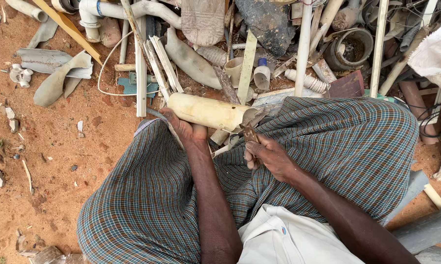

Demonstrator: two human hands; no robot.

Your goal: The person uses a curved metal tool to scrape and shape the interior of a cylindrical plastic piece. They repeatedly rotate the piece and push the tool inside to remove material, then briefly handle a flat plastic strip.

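Though hand-held [186, 128], pipe [208, 112] lengthwise L-R.

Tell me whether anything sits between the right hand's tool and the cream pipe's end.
Nothing visible does. The right hand holds a rusty tool whose tip reaches the open end of the cream pipe, which the left hand steadies from below.

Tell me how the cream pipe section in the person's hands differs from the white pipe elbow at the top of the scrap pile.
The cream pipe section is straight, stained yellowish and broken open at its right end; the white pipe elbow is bent and whiter. The cream section is held across the lap by the left hand while the right hand works a tool at its end; the elbow lies untouched in the pile. Both look like plastic piping.
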